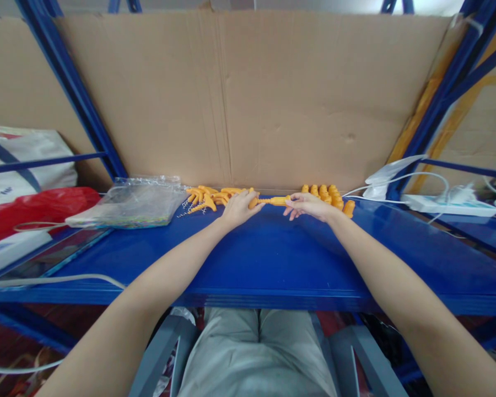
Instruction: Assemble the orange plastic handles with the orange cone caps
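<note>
In front of me, above the far part of the blue shelf, my left hand (240,208) has its fingers closed round one end of an orange plastic piece. My right hand (308,206) pinches the other end of this slim orange plastic piece (278,201) between thumb and forefinger, its other fingers loosely spread. Left of my left hand lies a pile of branched orange pieces (206,197) with thin silver ends, twisted or chain-like; I cannot tell which. Several short orange cylinders (324,193) stand in rows behind and beside my right hand. One cylinder (349,208) sits nearer me.
Clear plastic bags (136,201) lie on the blue shelf (273,259) at the left, near a red bag (66,207). A cardboard sheet (281,99) closes off the back. White cables and a power strip (450,204) are at the right, beside a blue upright (434,105).
</note>
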{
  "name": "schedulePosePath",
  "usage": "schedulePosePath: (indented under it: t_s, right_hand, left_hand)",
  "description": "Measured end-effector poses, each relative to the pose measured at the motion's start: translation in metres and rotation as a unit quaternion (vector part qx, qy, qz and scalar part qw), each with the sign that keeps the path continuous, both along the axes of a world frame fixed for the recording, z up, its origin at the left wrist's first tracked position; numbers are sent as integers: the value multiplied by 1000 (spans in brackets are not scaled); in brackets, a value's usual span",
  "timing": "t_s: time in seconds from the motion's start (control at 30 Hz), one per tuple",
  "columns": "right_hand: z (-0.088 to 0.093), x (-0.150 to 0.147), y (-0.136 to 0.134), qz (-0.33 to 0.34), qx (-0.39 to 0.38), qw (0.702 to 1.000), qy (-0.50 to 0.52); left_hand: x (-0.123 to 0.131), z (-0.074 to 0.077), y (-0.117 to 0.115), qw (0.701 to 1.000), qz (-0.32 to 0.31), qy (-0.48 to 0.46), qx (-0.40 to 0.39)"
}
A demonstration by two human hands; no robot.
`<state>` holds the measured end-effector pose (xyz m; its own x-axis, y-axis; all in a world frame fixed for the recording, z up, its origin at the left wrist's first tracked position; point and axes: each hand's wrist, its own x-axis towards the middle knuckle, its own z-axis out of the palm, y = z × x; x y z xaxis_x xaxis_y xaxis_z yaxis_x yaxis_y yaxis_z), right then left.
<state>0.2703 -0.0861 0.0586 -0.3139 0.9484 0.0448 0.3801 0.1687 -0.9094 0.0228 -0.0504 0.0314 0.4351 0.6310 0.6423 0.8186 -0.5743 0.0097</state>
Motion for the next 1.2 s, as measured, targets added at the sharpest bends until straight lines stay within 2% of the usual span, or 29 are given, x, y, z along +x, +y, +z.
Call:
schedulePosePath:
  t_s: [0.57,0.9,1.13,1.2]
  right_hand:
    - [0,0,1,14,6,998,56]
    - [-3,-12,5,-16,-79,992,98]
    - [-3,-7,2,-16,-94,994,47]
    - [-3,-7,2,-34,-66,997,16]
  left_hand:
    - [2,0,-3,999,-7,-7,33]
    - [1,2,-4,999,11,-2,46]
    - [3,4,-5,1000,14,18,20]
    - [3,4,-6,1000,17,22,15]
